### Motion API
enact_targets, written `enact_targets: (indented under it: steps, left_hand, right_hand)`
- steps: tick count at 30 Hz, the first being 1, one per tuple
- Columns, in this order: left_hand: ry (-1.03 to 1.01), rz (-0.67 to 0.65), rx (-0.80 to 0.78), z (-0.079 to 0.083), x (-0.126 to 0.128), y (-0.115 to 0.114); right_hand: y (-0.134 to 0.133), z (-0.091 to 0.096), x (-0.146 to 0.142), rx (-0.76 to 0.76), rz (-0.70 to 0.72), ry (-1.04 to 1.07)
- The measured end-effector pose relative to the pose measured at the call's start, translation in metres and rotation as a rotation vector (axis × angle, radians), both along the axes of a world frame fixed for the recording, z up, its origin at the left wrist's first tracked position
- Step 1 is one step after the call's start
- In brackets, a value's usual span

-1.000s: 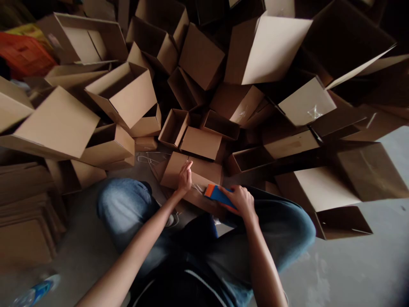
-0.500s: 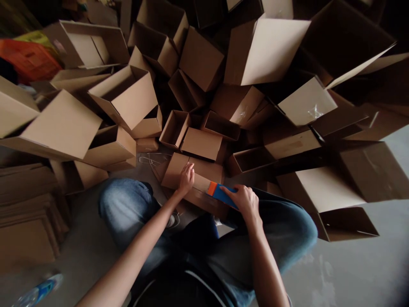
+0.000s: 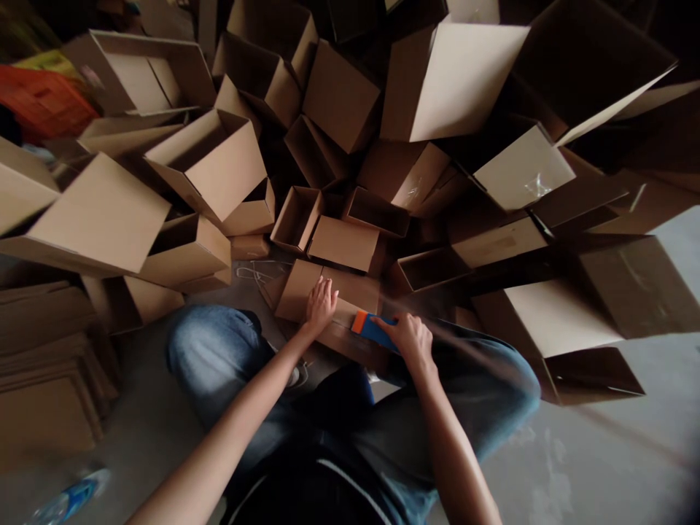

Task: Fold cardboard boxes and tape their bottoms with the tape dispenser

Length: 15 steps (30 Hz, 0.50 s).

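Two-handed work: gripping a blue-and-orange tool [image 3: 377, 332] with right hand [image 3: 413, 337] wrapped round it, holding it at the near side of a cardboard box [image 3: 355, 292]. Resting left hand [image 3: 321, 302] on top, fingers loose, grasping nothing. Got the box just past crossed legs [image 3: 213, 350], with open cartons [image 3: 230, 168] heaped behind.

Left hand [image 3: 321, 306] turned flatter, fingers [image 3: 327, 289] more spread over carton [image 3: 297, 290]; blurred streak [image 3: 475, 348] newly crosses right knee [image 3: 497, 408].
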<state>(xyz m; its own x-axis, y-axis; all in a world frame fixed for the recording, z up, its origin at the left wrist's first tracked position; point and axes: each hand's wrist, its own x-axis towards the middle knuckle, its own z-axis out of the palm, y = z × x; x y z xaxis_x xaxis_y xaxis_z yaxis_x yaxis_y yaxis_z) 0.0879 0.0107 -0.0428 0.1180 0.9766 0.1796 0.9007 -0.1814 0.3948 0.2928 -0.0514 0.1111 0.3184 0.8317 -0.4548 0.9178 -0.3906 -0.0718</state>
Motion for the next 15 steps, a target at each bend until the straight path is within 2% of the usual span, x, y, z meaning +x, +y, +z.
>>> enact_targets:
  steps: [7, 15]
  left_hand:
    - [0.091, -0.006, -0.047, 0.003, 0.002, -0.004]
    - [-0.059, -0.032, 0.000, -0.011, -0.001, 0.011]
  right_hand:
    - [0.000, -0.005, -0.001, -0.025, 0.010, -0.012]
    - [-0.004, 0.010, 0.003, -0.005, -0.006, 0.050]
